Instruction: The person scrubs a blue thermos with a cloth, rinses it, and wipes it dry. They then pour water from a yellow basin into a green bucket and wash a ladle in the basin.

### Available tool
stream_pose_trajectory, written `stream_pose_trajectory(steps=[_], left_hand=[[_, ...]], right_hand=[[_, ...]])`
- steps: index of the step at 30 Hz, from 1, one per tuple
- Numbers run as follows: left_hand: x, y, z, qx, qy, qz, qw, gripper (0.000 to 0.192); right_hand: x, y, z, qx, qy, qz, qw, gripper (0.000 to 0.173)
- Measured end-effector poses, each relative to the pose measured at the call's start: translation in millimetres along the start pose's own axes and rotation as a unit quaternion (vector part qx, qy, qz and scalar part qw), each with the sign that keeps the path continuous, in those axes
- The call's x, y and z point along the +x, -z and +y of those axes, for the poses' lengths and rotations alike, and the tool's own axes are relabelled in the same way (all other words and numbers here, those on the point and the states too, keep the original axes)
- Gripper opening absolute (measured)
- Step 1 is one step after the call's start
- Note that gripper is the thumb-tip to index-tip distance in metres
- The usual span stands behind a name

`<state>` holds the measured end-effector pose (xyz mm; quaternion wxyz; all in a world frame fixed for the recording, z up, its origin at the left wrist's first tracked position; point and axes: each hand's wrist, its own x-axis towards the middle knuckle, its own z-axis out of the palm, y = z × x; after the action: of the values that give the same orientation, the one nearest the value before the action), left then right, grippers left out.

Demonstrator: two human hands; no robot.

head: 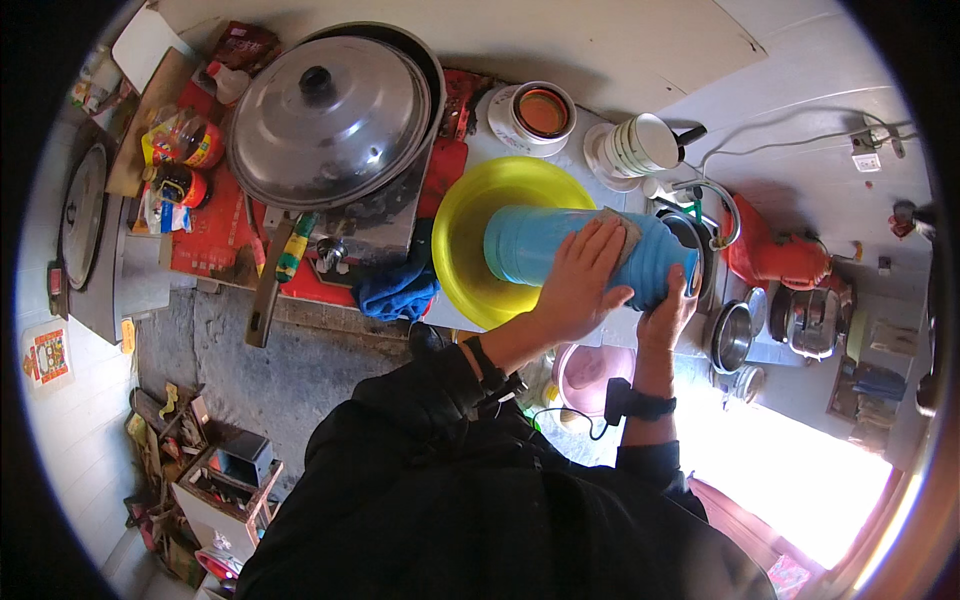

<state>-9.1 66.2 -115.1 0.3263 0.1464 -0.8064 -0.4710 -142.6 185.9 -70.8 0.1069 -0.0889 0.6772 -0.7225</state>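
Observation:
A light-blue cylindrical flask [525, 244], probably a thermos, lies tilted on its side over a yellow plastic basin [465, 187]. My left hand [581, 281] presses a greyish-brown cloth or pad [624, 234] flat against the flask's upper side, fingers extended over it. At the flask's right end, my right hand [667, 311] grips it from the near side, the thumb or a finger along its edge. The flask's left end is above the basin's inside; its underside is hidden.
A large lidded wok [330, 120] sits on the stove at left, with its handle projecting forward. Behind the basin are stacked bowls [645, 142] and a brown-rimmed bowl [541, 112]. A curved faucet [731, 206] stands at right; a blue cloth [397, 292] lies left of the basin.

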Motion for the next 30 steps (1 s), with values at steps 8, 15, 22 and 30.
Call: stream_pose_trajectory(steps=[8, 15, 22, 30], left_hand=[[-28.0, 13.9, -54.5, 0.159, 0.004, -0.033, 0.987, 0.086], [-31.4, 15.7, -39.3, 0.232, -0.093, -0.124, 0.96, 0.086], [7.8, -21.8, -10.3, 0.258, -0.152, -0.12, 0.947, 0.082], [81.7, -39.3, -28.3, 0.14, 0.121, -0.301, 0.936, 0.042]], right_hand=[[16.9, 60.2, 11.5, 0.119, -0.082, 0.12, 0.982, 0.055], [12.1, 151.6, 21.8, 0.237, -0.128, 0.147, 0.952, 0.061], [4.0, 211.6, 72.6, 0.332, -0.169, 0.163, 0.914, 0.064], [10.0, 164.1, 24.5, 0.304, -0.187, 0.209, 0.911, 0.063]])
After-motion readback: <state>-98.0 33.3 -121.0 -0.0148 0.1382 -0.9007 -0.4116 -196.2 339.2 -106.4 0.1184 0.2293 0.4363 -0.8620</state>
